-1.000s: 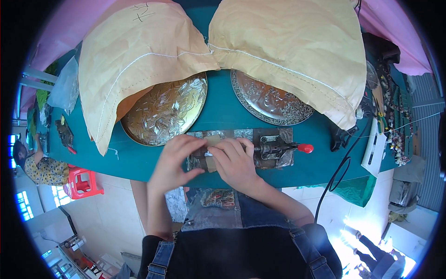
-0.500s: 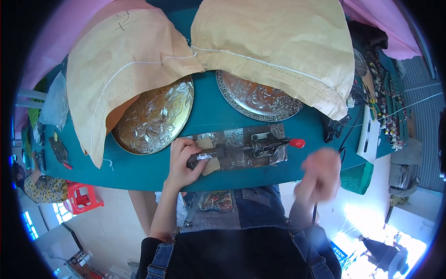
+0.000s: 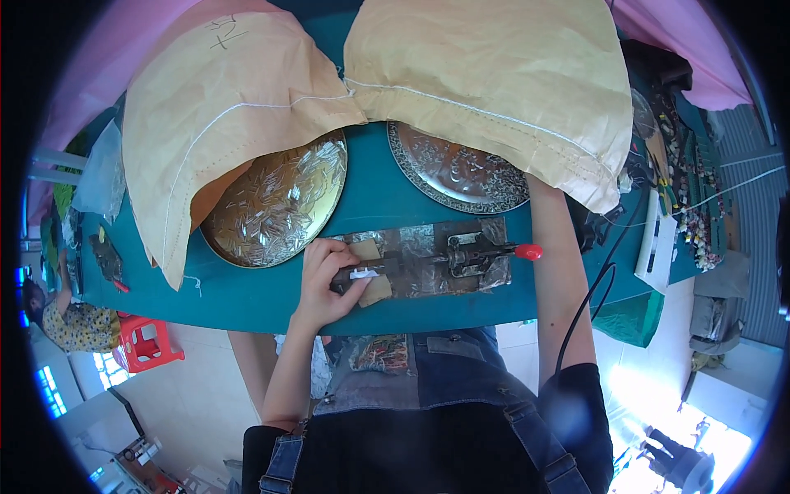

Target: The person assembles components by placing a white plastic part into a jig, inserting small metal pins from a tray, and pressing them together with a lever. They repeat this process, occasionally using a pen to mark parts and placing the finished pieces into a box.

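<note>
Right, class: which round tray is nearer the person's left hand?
The gold tray at left, holding clear slivers: its rim lies just beyond the left hand. The patterned-rim tray sits farther right.

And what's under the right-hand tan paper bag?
The near part of a round, shiny, metallic tray shows; its far part and the right hand are covered.

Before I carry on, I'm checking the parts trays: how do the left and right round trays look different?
The left tray is gold-toned; the right tray looks darker, brown and silvery.
The left tray has a thin, plain rim, while the right tray has a broad speckled border.
Shared: both are round, rest on the green tabletop, and are each partly covered by a tan paper sack.
</note>
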Available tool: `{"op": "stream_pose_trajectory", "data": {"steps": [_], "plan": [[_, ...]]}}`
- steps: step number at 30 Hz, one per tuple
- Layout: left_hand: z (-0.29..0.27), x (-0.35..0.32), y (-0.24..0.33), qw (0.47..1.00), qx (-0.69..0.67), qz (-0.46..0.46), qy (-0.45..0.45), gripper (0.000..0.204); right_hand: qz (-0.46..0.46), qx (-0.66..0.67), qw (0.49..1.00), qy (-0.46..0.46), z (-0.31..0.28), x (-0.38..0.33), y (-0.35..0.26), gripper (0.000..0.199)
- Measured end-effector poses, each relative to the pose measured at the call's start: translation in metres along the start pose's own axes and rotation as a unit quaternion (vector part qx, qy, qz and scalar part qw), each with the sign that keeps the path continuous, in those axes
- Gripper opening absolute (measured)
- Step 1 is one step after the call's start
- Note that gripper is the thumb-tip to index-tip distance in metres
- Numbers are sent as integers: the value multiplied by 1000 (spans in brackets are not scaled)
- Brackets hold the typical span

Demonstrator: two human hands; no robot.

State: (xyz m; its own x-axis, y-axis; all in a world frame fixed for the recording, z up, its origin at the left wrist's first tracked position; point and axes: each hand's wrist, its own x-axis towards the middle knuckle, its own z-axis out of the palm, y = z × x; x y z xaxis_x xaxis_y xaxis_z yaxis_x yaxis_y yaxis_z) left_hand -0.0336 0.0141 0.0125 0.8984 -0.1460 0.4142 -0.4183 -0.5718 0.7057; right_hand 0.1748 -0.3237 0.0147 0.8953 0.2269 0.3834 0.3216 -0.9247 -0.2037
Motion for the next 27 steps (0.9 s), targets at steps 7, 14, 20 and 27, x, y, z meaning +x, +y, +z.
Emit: {"op": "stream_pose_trajectory", "data": {"steps": [7,14,20,27], "plan": [[-1,2,4,1000,-2,-9,0,32,-6,61,998,-17,14,22,-9,38],[-2,0,1,1000,-9,-13,-6,31,11,103,994,-38,18,23,-5,40],[-1,5,4,1000,-11,0,-3,31,35,133,989,-48,14,19,0,41],[-1,1,2,1000,-3,-1,5,32,60,175,981,-62,8,1,1,42]]}}
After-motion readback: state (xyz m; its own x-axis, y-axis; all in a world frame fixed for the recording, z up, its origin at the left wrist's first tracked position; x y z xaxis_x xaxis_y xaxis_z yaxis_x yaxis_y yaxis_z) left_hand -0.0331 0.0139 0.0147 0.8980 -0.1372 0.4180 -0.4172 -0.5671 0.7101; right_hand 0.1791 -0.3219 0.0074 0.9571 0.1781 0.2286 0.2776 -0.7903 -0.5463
